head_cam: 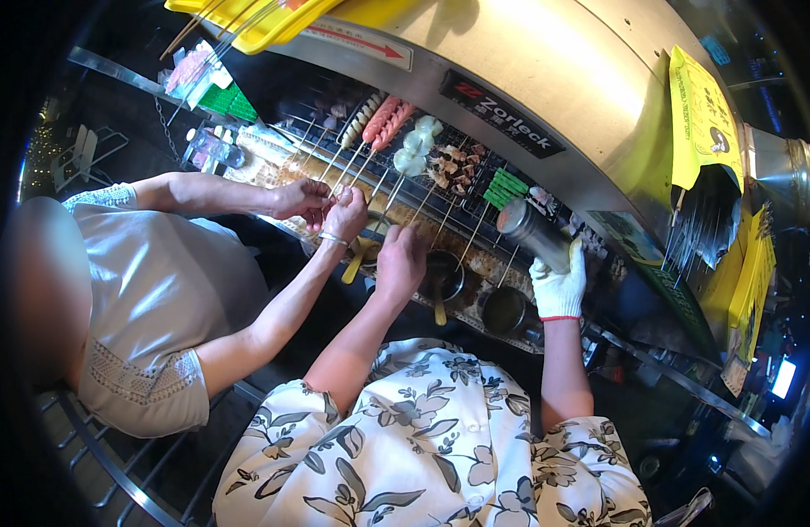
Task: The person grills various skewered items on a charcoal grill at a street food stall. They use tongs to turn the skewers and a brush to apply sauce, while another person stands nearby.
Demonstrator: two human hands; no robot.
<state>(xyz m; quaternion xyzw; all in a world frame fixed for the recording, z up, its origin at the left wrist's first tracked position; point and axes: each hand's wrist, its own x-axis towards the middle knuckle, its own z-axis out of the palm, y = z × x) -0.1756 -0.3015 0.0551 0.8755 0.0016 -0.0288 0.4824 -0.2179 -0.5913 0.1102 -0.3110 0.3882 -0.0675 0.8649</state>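
My right hand (559,280), in a white knit glove with a red cuff, grips a dark cylindrical shaker (535,230). The shaker is tilted over the grill, its top close to skewered green vegetable pieces (506,187). My left hand (399,262) is bare, fingers bent down at the wooden skewer ends; whether it holds one is hidden. Beyond it on the wire grill lie round whitish slices (416,145) on skewers and browned meat pieces (455,166). Farther left are scored pink sausages (388,122) and a pale spiral-cut skewer (362,120).
A co-worker's hands (319,204) are at the skewer ends left of mine. Metal pots (442,277) (503,311) and a yellow-handled brush (360,261) stand along the grill's near edge. The metal hood (543,59) curves over the far side. A clear bottle (219,150) lies at left.
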